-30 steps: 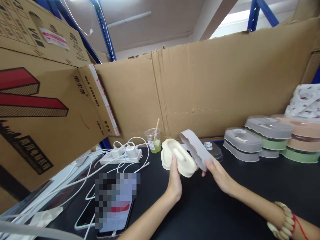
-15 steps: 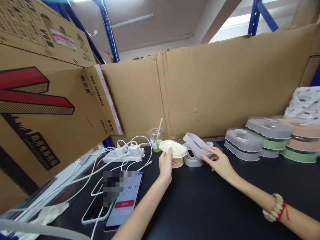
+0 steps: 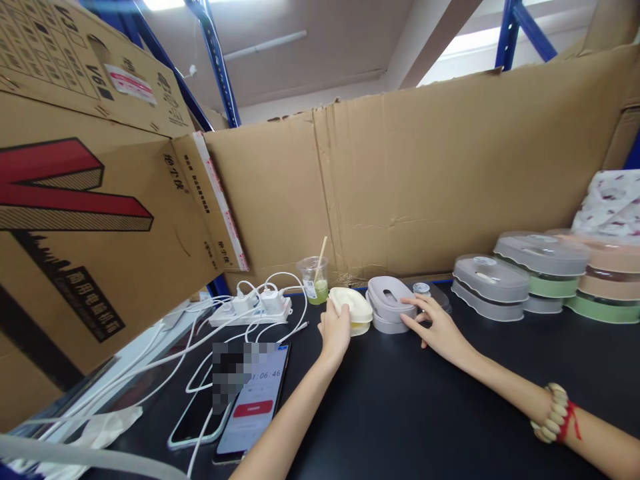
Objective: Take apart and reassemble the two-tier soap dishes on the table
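Note:
A cream oval plastic dish [image 3: 353, 303] lies over a second cream piece, nearly level. My left hand [image 3: 335, 331] is closed on its near left edge, thumb on top, the other fingers partly hidden. Just to the right, a grey oval dish with a dark slot [image 3: 389, 293] rests on another grey piece [image 3: 383, 325]. My right hand [image 3: 436, 323] is at the right end of this grey pair, its fingers spread and the fingertips against or very close to the rim. Behind that hand, a clear lid with a round label [image 3: 421, 288] is partly covered.
Stacked grey, green and peach oval boxes [image 3: 535, 257] stand at the right by a patterned white bag [image 3: 607, 207]. At the left are a power strip [image 3: 215, 319] with white cables, two phones [image 3: 255, 400] and a drink cup [image 3: 314, 280]. A cardboard wall [image 3: 440, 187] closes the back.
The slotted grey dish has gone from tilted up to lying on the grey piece below. The cream dish has come down onto its lower piece. My right hand's fingers have loosened from the grey dish.

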Demonstrator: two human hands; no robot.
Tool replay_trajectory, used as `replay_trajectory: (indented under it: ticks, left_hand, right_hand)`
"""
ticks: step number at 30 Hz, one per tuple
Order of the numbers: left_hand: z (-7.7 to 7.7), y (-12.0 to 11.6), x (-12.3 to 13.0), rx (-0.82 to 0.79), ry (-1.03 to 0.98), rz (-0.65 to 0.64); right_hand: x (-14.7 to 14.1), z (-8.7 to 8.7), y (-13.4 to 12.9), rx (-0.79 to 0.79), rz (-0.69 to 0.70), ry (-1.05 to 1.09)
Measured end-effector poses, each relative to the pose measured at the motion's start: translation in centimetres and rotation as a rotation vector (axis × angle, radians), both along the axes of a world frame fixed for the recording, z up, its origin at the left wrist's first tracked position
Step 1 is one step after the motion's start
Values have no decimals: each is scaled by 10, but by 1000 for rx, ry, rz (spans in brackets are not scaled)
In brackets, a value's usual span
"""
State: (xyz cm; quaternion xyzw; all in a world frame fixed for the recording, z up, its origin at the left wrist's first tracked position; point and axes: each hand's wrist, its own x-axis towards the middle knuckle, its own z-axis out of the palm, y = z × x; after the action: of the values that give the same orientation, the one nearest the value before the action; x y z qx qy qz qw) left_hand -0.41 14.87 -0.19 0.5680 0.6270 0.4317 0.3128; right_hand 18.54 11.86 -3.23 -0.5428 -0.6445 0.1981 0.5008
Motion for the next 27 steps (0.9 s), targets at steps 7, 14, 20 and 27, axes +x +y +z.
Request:
replay_trajectory:
  ticks: [7, 14, 20, 27]
  left_hand:
    - [3, -4, 4, -80, 227, 16]
    - [-5, -6, 7, -106, 277, -2]
    - [-7, -7, 8, -78, 260, -93]
    - [-18, -14, 15, 362, 287, -111]
  right_hand:
    - [2, -1, -1, 58, 88, -58]
    - [7, -5, 3, 123, 59, -202]
    - [10, -4, 3, 204, -59, -362]
    - [50, 25, 8, 366, -494, -623]
